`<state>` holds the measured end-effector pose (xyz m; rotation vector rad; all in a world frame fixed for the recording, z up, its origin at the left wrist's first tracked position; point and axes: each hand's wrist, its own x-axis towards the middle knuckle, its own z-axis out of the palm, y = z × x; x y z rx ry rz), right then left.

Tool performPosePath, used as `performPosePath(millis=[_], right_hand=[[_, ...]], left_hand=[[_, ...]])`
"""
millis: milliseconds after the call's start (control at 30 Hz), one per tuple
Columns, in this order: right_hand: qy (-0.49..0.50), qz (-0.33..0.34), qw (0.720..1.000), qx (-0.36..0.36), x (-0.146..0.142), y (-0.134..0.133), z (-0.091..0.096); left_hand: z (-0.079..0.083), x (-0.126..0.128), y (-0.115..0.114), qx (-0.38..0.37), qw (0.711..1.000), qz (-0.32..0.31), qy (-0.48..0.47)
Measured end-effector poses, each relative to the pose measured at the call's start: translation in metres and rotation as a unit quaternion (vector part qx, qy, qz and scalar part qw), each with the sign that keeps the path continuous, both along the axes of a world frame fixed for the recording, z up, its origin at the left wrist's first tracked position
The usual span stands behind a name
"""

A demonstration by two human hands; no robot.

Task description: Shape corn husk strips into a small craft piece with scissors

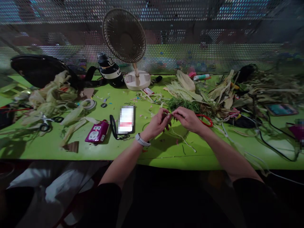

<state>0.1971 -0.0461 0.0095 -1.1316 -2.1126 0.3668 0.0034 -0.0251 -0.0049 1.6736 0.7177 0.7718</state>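
My left hand [161,122], with a pale watch on its wrist, and my right hand [186,117] meet over the green table [152,155]. Fingertips of both are pinched close together. A small greenish bit shows between them, too small to name. Below the hands a thin pale strand [186,141] trails across the tabletop; whether it is joined to what I hold, I cannot tell. Just behind my right hand lie green grass-like sprigs [184,104] and pale corn husks [186,82]. A red scissors-like loop [206,120] sits beside my right wrist.
Left of my hands lie a lit phone [126,119], a purple packet [97,132], scissors [49,121], a tape roll [88,104] and more husks [51,91]. Behind stand a fan [137,79] and a dark bottle [111,72]. Cables [268,147] and another phone [281,109] are at right.
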Motion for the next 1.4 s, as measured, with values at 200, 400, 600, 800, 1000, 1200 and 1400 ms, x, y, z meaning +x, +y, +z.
performPosePath(millis=[200, 400, 600, 800, 1000, 1200, 1400], right_hand=[[0.015, 0.018, 1.0, -0.021, 0.003, 0.001, 0.004], [0.006, 0.047, 0.998, -0.049, 0.002, -0.002, 0.009], [0.003, 0.03, 1.0, 0.007, 0.002, 0.0, 0.002], [-0.02, 0.044, 0.999, 0.018, 0.006, 0.0, 0.003], [-0.038, 0.033, 0.999, 0.006, 0.007, 0.0, 0.003], [-0.085, 0.027, 0.996, -0.006, 0.007, 0.001, -0.001], [-0.105, 0.039, 0.993, -0.031, 0.008, -0.001, 0.003]], left_hand=[[0.003, -0.004, 0.004, 0.042, 0.998, -0.045, 0.009], [0.004, -0.008, 0.006, 0.091, 0.994, -0.051, 0.027], [0.003, -0.008, 0.009, 0.168, 0.985, -0.021, 0.042], [0.003, -0.007, 0.009, 0.173, 0.982, -0.001, 0.071], [0.005, -0.008, 0.01, 0.178, 0.981, -0.007, 0.079], [0.01, -0.009, 0.009, 0.163, 0.981, -0.01, 0.102], [0.009, -0.011, 0.01, 0.169, 0.976, -0.019, 0.136]])
